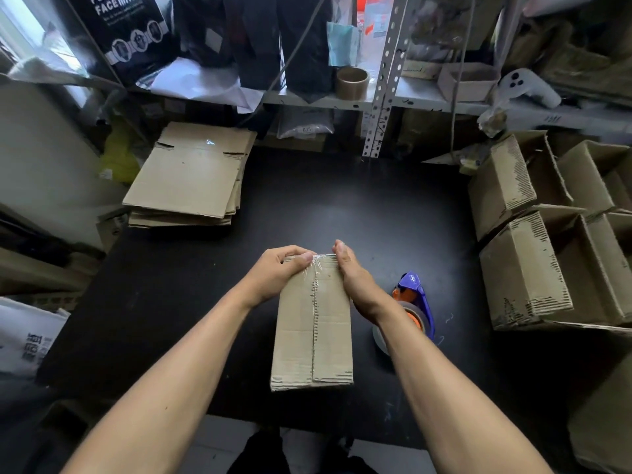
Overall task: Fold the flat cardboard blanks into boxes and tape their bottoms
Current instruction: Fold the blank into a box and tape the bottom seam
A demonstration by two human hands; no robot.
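Observation:
A folded cardboard box (313, 330) stands bottom-up on the black table (342, 213), its two bottom flaps meeting in a centre seam covered with clear tape. My left hand (278, 273) grips the box's far left corner, fingers curled over the far edge and thumb pressing the wrinkled tape end. My right hand (352, 278) lies flat against the box's far right side, fingertips at the top edge. A blue and orange tape dispenser (415, 304) lies on the table just right of my right wrist. A stack of flat cardboard blanks (191, 176) rests at the table's far left.
Several finished open boxes (533, 234) are piled at the right edge. A metal shelf (342, 97) with a spare tape roll (352, 83), bags and a small open box runs along the back. White bags (24, 336) sit at the left.

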